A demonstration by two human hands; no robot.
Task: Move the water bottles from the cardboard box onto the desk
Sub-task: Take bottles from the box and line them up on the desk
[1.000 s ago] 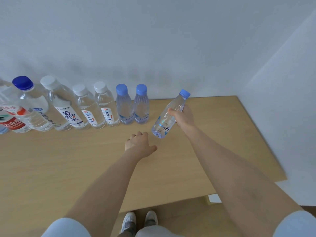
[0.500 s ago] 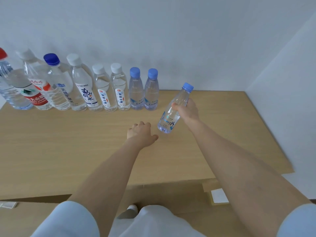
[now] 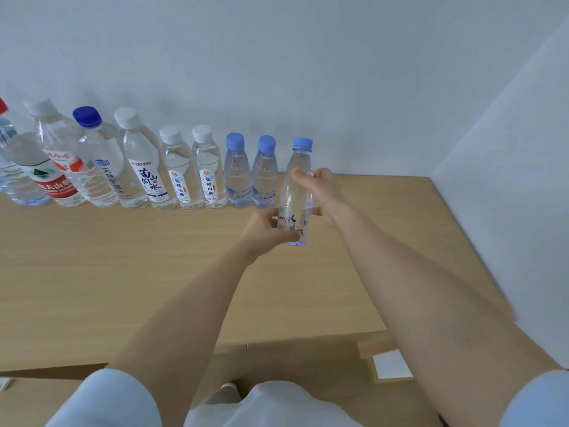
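Blue-capped and clear, the bottle (image 3: 295, 192) was held nearly upright in both hands, long axis vertical, cap up. As far as could be judged, its base hung just above the counter (image 3: 123, 272) without touching it. The right hand (image 3: 324, 192) wrapped the upper body, thumb across the front. The left hand (image 3: 263, 231) curled round the labelled lower part from the opposite side. Beyond the left hand a row (image 3: 147, 180) of bottles ran along the wall, and its end bottle (image 3: 265, 177) stood just beside the held one. The free spot lay straight past the hands, on the right hand's side of that end bottle. Setting down probably called for a short push forward and down, the right hand being nearer.
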